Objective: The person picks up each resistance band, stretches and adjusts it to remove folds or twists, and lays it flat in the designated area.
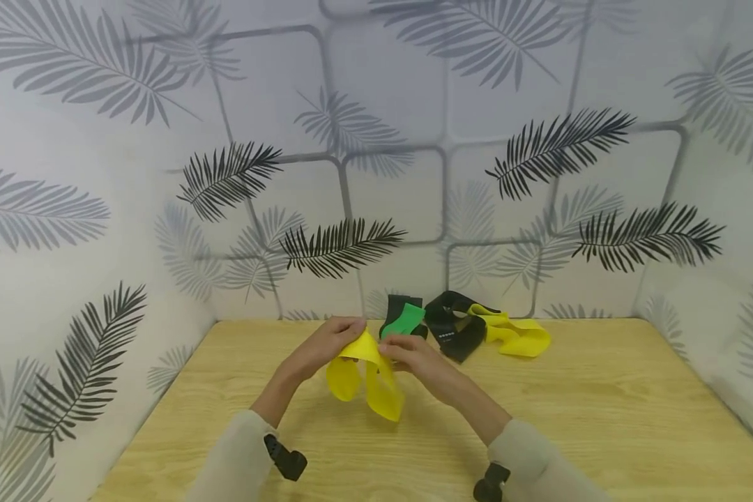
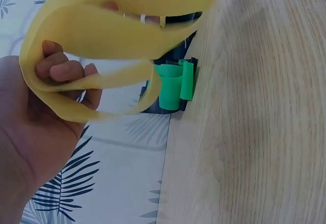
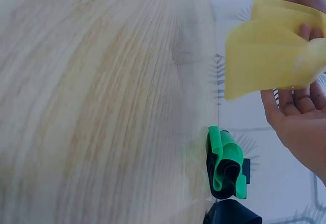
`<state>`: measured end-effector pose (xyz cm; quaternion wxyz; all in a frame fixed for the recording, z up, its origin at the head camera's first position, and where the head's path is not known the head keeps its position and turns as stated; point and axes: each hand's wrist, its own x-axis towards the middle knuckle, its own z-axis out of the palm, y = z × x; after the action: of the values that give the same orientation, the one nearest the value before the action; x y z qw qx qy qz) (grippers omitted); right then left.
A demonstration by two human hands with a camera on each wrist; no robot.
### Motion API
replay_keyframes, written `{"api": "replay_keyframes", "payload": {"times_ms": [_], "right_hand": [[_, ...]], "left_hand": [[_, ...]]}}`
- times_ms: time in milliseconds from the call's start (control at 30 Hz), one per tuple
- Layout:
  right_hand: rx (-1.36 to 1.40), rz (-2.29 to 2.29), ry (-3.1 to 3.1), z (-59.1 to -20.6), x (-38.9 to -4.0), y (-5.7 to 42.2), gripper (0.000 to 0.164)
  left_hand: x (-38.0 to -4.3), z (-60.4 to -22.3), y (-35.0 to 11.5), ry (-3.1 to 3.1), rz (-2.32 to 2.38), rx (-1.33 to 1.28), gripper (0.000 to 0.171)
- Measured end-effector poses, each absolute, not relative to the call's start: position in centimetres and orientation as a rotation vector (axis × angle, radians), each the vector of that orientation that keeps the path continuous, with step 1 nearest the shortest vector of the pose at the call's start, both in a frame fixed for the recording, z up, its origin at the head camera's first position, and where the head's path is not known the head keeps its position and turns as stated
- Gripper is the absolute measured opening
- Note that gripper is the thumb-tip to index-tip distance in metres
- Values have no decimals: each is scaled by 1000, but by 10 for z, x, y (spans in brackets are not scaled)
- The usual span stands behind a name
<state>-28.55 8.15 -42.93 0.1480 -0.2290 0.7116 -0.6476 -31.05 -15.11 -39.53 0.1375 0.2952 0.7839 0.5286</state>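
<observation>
A yellow resistance band (image 1: 383,394) hangs in loose loops above the wooden table, held up between both hands. My left hand (image 1: 323,341) grips its upper left part, and in the left wrist view the fingers (image 2: 63,71) curl inside the loop. On the other side, my right hand (image 1: 422,362) pinches the band's right edge between thumb and fingers. The right wrist view shows the band (image 3: 265,56) as a wide flat strip over that hand (image 3: 300,127).
Behind the hands, a folded green band (image 1: 408,319) lies with a black one near the table's back edge. Right of them are a looped black band (image 1: 454,341) and another yellow band (image 1: 517,335). A leaf-patterned wall (image 1: 395,195) rises directly behind the table (image 1: 602,404).
</observation>
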Motion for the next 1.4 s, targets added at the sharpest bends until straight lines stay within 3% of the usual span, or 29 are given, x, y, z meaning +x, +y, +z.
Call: {"api": "replay_keyframes", "payload": {"times_ms": [133,467,600,733,900,1000,1233,1400], "right_hand": [[-605,-1910,1906,-430,-282,80,31],[-630,-1806,2094,-430,-277,78,62],[-770,-1727,2209,-428,-273,77,36],[-814,-1749,2241,-430,-271,80,26],[-740,-1843,2126,-428,-269,89,26],[-744,-1896,2069,-426,-267,93,28],[-672,-2027,1945,-423,-264,95,29],[-579,-2024,1951,-422,-262,98,29]], "left_hand": [[-310,-394,-154,2254,1493,898,46],[-308,-378,-153,2377,1305,959,50],[-306,-371,-154,2369,1278,957,53],[-307,-365,-169,2370,1226,921,46],[-310,-365,-202,2237,1239,873,19],[-310,-372,-220,2096,1331,797,12],[-308,-381,-253,2097,1389,607,26],[-315,-383,-262,2101,1468,634,24]]}}
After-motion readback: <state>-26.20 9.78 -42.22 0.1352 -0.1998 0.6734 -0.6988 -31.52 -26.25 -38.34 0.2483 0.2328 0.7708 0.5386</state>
